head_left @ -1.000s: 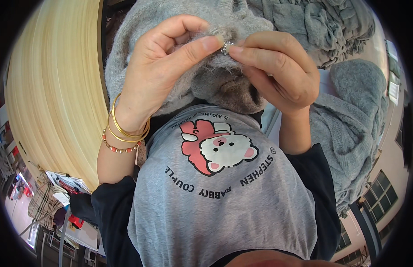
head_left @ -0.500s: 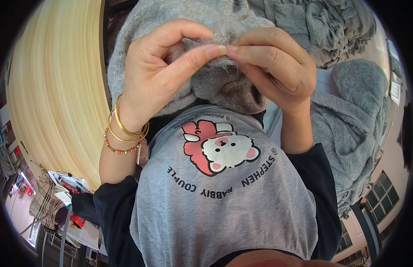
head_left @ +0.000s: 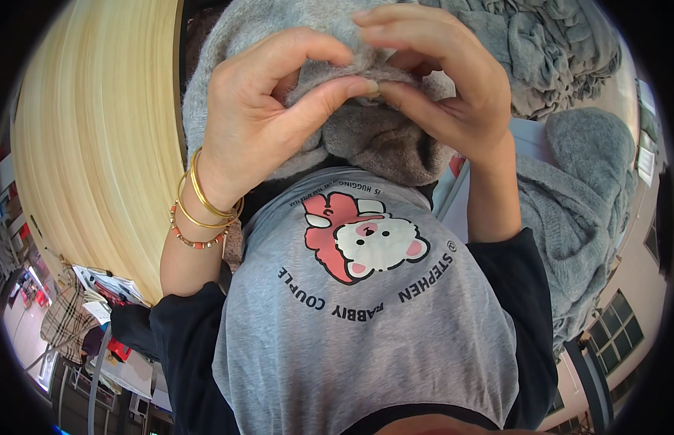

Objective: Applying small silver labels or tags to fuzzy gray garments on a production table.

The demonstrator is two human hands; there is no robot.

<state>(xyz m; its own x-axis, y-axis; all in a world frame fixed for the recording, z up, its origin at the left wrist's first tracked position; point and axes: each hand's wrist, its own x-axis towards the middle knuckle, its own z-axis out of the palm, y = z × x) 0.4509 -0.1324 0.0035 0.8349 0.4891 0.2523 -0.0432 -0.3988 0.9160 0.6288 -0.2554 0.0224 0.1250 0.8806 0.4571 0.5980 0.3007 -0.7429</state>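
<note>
At the far left a pale wooden tabletop (head_left: 97,145) curves along the edge of the view, with a cluttered floor below it where a plaid cloth (head_left: 65,319) lies. Next comes the left hand (head_left: 268,119), raised in front of the chest, wearing gold bangles (head_left: 206,199) and a beaded bracelet (head_left: 192,235) on the wrist. Its thumb and forefinger are pressed together on a fold of the grey knitted garment (head_left: 366,138), which hangs between both hands just above the grey printed shirt (head_left: 366,312). The thumb tip meets the right hand's thumb at the middle of the fold, so the two pinches touch. The right hand (head_left: 446,94) is also closed on the same fold, fingers curled over the top of the knit and thumb beneath. Whether anything small sits between the fingertips cannot be told. Further right, more grey knitwear (head_left: 576,210) is heaped on a white surface (head_left: 529,138), and another pile (head_left: 547,51) lies above it.
</note>
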